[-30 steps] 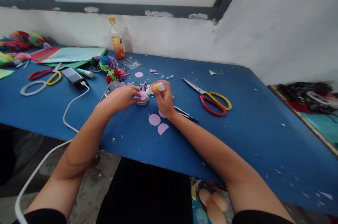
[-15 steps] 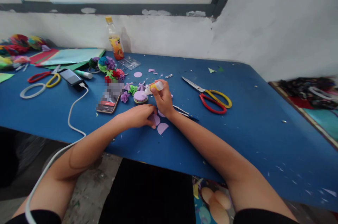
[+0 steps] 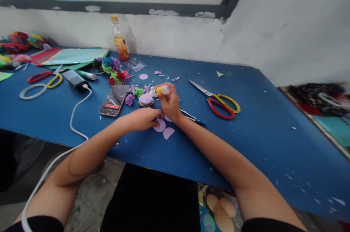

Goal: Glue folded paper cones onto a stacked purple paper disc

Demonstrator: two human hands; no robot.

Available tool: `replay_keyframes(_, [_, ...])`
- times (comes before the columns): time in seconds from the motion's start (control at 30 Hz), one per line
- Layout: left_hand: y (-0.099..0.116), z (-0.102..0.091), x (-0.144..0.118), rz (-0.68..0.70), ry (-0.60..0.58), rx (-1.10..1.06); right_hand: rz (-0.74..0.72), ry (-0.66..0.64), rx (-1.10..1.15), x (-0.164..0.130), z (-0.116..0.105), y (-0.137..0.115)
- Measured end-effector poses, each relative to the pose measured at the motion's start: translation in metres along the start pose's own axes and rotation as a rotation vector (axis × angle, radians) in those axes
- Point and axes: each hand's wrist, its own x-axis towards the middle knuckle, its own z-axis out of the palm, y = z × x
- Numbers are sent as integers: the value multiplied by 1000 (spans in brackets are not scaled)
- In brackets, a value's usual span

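Right hand has its grip closed on a glue bottle, nozzle angled toward the stacked paper discs; left hand, fingers flat and loose, pins a lilac paper circle to the desk.

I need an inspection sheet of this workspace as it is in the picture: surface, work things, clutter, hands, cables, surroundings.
Surface: blue table, strewn with paper scraps.
Work things: glue stick; lilac paper circles; stacked paper disc.
Clutter: red-yellow scissors, phone, bottle, paper flowers.
Hands: left hand touches a lilac circle; right hand holds the glue stick.
Cables: white cable hangs over the table edge.
Surroundings: white wall, window above.
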Motion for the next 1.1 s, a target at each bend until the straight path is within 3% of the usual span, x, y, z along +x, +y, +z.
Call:
replay_keyframes(0.23, [-15,-37,-24,155,-168,-422,-3,1,-51,0,1,-10])
replay_keyframes(0.3, [-22,-47,-31,155,-129,-522,1,0,-64,0,0,-10])
replay_keyframes(0.37, [-27,-52,-35,139,54,-595,-5,-1,-72,0,0,-9])
replay_keyframes(0.5, [-32,-55,-31,55,696,-712,-18,5,-95,0,-1,-8])
replay_keyframes(0.53, [-33,-55,-28,13,809,-714,-16,6,-99,0,-1,-7])
replay_keyframes(0.6, [-35,-55,-23,-97,918,-666,-12,1,-101,0,-1,-8])
replay_keyframes(0.7, [-41,-53,-17,-224,939,-476,-5,-10,-96,0,-1,-8])
replay_keyframes(0.83, [-50,-49,-16,-282,940,-258,-5,-2,-91,0,-1,-7])
replay_keyframes(1.1, [-49,-48,-18,-322,919,-171,-14,-8,-84,0,-1,-6])
